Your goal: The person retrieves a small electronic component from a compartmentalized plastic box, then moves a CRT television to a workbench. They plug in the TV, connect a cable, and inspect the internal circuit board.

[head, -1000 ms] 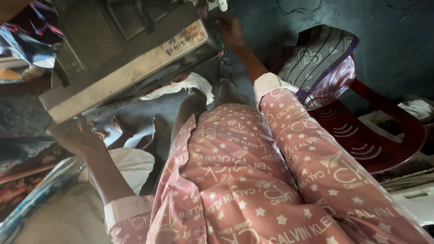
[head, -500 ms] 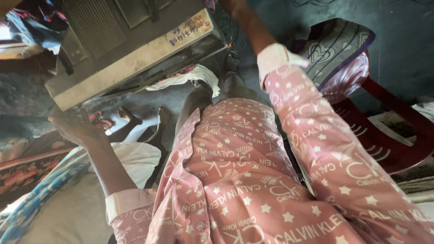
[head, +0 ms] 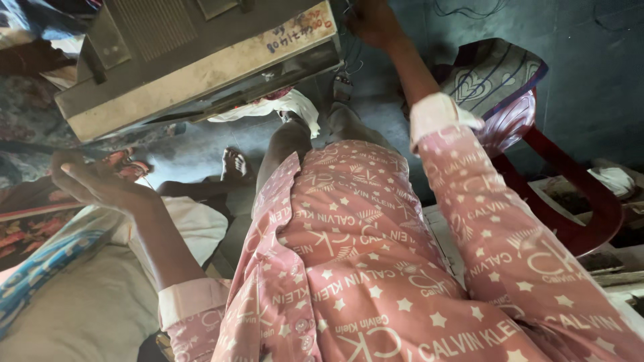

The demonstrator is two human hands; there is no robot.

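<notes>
My left hand [head: 100, 184] reaches out at the left, its fingers pinched on the edge of a dark cloth [head: 40, 151] beside patterned fabric [head: 33, 228]. My right hand [head: 372, 23] is stretched far forward at the top edge, curled next to the corner of a grey metal machine [head: 201, 64] and some hanging wires [head: 342, 84]. Whether it grips anything is hidden. Both arms are in pink star-patterned sleeves, and the same shirt [head: 362, 255] fills the lower middle.
A white rag [head: 292, 107] hangs under the machine. A bare foot [head: 235, 164] rests on the grey floor below it. A red plastic chair [head: 577, 214] with a patterned cloth [head: 493, 77] stands at the right. Pale bedding [head: 74, 308] lies at the lower left.
My right hand has stretched further forward, up to the frame's top edge. My left hand has lifted slightly toward the dark cloth. The machine has shifted right in view.
</notes>
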